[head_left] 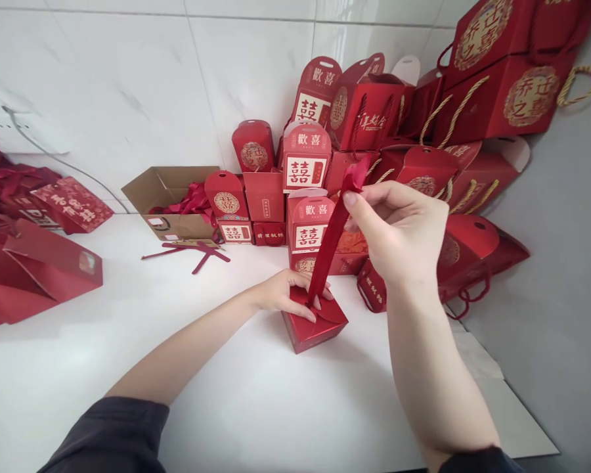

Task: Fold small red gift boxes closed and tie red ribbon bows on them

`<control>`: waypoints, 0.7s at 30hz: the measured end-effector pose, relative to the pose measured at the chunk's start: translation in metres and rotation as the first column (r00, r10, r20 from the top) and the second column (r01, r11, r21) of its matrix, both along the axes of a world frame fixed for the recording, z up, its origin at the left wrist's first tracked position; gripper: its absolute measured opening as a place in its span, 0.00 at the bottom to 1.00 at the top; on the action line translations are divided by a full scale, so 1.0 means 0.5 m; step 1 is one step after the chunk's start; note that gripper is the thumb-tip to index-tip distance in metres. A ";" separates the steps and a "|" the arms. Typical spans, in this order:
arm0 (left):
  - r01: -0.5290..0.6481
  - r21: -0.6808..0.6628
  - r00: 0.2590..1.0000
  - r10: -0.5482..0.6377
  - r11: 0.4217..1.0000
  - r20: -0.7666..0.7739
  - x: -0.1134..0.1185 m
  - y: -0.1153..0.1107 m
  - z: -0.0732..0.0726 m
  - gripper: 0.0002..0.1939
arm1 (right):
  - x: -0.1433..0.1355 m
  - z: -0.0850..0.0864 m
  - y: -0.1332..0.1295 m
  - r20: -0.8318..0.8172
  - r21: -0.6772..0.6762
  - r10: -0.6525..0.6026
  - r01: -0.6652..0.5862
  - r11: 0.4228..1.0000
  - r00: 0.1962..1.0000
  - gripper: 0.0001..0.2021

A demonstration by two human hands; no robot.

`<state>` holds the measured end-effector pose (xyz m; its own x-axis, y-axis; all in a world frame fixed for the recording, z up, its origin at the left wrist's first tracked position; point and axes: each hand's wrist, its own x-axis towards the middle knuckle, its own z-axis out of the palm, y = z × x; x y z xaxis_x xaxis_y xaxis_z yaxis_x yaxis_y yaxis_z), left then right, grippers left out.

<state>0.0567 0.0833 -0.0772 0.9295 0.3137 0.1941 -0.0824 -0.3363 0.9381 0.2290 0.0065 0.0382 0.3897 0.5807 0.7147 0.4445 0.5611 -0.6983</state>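
Observation:
A small red gift box stands on the white table, its top flaps folded together. My left hand grips its top, with thumb and fingers on both sides of the spot where a dark red ribbon comes out. Pinched between the thumb and fingers of my right hand, the upper end of the ribbon is held above the box. The ribbon runs taut and slanting between the two hands. Part of the box top is hidden under my left fingers.
Behind the box, several red gift boxes are stacked against the tiled wall. An open cardboard box holds more ribbons, with loose dark red strips before it. Red bags stand at the left. More roped boxes rise at the right.

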 end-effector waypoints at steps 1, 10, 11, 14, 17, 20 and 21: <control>-0.009 -0.008 1.000 0.009 1.000 0.005 0.001 -0.001 -0.003 0.15 | -0.004 -0.002 0.001 -0.001 0.008 0.001 -0.001 1.000 1.000 0.06; -0.035 -0.068 0.996 0.041 0.997 0.083 0.006 0.002 -0.030 0.09 | -0.021 0.005 -0.019 -0.052 0.051 0.095 -0.093 0.994 0.994 0.05; -0.027 -0.056 0.995 0.032 0.998 0.090 0.006 0.003 -0.030 0.08 | -0.021 0.005 -0.021 -0.047 0.063 0.094 -0.091 0.994 0.994 0.05; -0.019 -0.036 0.994 0.023 0.999 0.110 0.005 0.005 -0.027 0.08 | -0.020 0.005 -0.024 -0.033 0.119 0.058 -0.054 0.991 0.998 0.05; -0.036 -0.008 0.993 0.037 0.999 0.113 0.005 0.004 -0.014 0.11 | -0.011 0.006 -0.027 -0.022 0.120 0.054 -0.051 0.991 0.998 0.05; -0.094 0.073 0.987 0.084 0.993 0.135 0.001 0.004 0.006 0.08 | 0.002 0.010 -0.035 0.029 0.042 0.070 -0.071 0.997 0.997 0.06; -0.117 0.104 0.985 0.102 0.988 0.138 -0.001 0.005 0.014 0.07 | 0.007 0.011 -0.039 0.055 0.007 0.079 -0.079 0.997 0.995 0.07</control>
<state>0.0562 0.0856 -0.0702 0.8544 0.3820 0.3522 -0.1597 -0.4520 0.8776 0.2322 -0.0127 0.0439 0.3030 0.6015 0.7392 0.4361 0.6021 -0.6688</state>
